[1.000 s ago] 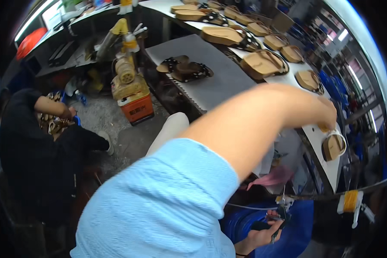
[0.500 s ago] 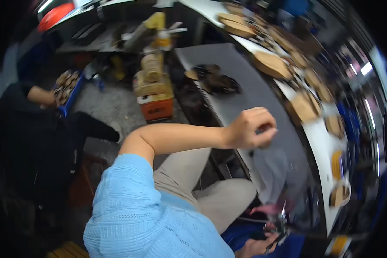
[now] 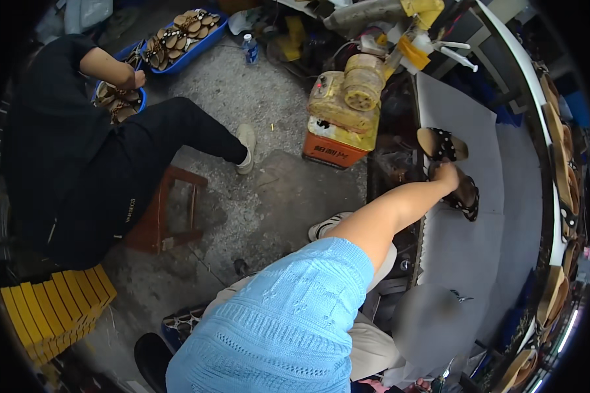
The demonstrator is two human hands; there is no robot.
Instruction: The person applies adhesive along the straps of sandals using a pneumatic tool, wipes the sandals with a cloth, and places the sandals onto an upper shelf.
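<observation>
My left arm, in a light blue knit sleeve, stretches across to a grey-topped workbench on the right. At its end my left hand (image 3: 448,175) is closed at a dark sandal (image 3: 467,196) with white-dotted straps, its fingertips mostly hidden. Touching the far side of this hand is another sandal (image 3: 443,144), with a tan footbed and a black strap with white dots. My right hand does not show; pinkish material (image 3: 375,385) lies at the lower edge, close to a transparent blurred sheet (image 3: 429,327) over the bench.
A co-worker in black (image 3: 65,164) sits at left beside a brown stool (image 3: 170,213), one hand near blue crates of sandals (image 3: 223,31). A yellowed machine (image 3: 344,98) rests on an orange tin (image 3: 331,152). Yellow boxes (image 3: 56,304) are stacked lower left; a white shelf (image 3: 528,52) with footwear runs along the right.
My view has swung, shifting the bench rightward. My left hand has gone from above the bench to the sandals at its far end. My right hand has left the picture.
</observation>
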